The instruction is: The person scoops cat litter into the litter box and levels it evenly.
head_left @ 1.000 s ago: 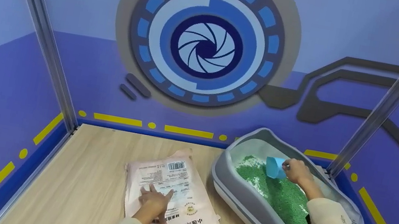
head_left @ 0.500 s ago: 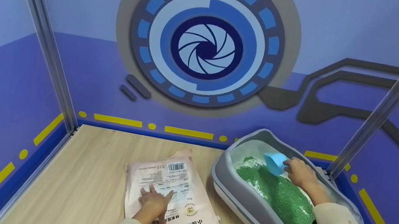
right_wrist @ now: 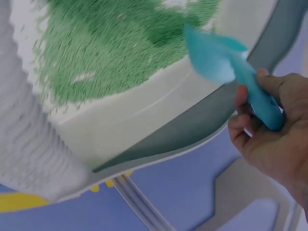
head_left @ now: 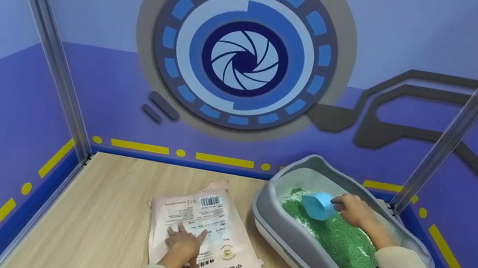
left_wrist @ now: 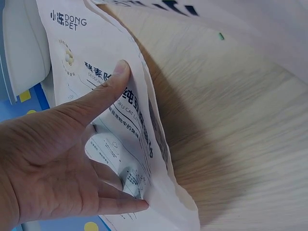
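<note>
My right hand (head_left: 354, 211) grips the handle of a light-blue scoop (head_left: 318, 205) over the far part of a grey-and-white litter box (head_left: 283, 231). Green litter pellets (head_left: 342, 243) lie in the box, with white patches showing. In the right wrist view, fingers and thumb wrap the handle of the scoop (right_wrist: 211, 60), whose bowl hangs above the pellets; its contents are hidden. My left hand (head_left: 183, 247) rests with spread fingers on a pale pink cat litter bag (head_left: 224, 223), lying flat. Printed lettering shows on the bag (left_wrist: 79, 41) in the left wrist view.
The wooden table (head_left: 100, 208) extends left of the bag. A purple-blue wall (head_left: 95, 95) stands behind, with side panels and metal posts (head_left: 456, 124) at both corners. A tiny green pellet (left_wrist: 221, 36) lies on the wood.
The scoop has moved a little left and turned in my right hand, its bowl now facing more toward the left. My left hand and the bag have stayed where they were.
</note>
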The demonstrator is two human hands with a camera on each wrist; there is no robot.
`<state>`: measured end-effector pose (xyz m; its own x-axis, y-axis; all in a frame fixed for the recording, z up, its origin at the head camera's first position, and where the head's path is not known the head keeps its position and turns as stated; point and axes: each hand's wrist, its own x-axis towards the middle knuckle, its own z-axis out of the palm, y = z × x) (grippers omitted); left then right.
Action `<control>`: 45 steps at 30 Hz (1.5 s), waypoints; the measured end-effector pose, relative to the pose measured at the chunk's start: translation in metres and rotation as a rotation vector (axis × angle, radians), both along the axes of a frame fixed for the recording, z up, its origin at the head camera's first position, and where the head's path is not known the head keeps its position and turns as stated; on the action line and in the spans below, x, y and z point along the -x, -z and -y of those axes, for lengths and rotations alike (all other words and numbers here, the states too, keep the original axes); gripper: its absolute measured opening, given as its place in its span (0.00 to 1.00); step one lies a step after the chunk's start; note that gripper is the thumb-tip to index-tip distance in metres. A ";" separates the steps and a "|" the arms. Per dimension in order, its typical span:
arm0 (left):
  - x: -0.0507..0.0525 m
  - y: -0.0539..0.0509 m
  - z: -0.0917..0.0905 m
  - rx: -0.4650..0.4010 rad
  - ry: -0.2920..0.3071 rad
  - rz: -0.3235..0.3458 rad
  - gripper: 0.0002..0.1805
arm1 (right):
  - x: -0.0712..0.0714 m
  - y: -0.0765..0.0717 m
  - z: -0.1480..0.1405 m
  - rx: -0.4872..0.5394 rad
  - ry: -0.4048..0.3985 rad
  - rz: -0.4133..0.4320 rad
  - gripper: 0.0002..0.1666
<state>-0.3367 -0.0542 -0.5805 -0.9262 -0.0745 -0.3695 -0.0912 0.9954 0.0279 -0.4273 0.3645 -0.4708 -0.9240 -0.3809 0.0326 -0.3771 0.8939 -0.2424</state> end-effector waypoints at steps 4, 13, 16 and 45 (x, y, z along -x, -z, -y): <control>-0.001 0.006 0.001 0.004 0.008 0.007 0.66 | -0.007 -0.003 -0.003 -0.035 0.029 0.015 0.15; 0.007 0.022 0.008 0.009 0.010 0.042 0.69 | -0.023 -0.011 -0.020 -0.048 0.106 -0.051 0.23; 0.001 0.011 0.010 -0.034 -0.012 0.033 0.67 | -0.026 -0.014 -0.024 -0.042 0.184 -0.015 0.25; 0.001 0.002 0.002 -0.055 -0.017 0.060 0.66 | -0.091 -0.062 0.003 0.219 0.304 -0.173 0.21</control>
<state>-0.3377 -0.0560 -0.5821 -0.9010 -0.0682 -0.4284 -0.1113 0.9908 0.0765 -0.3366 0.3617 -0.4091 -0.9671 -0.0582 0.2475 -0.1557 0.9052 -0.3955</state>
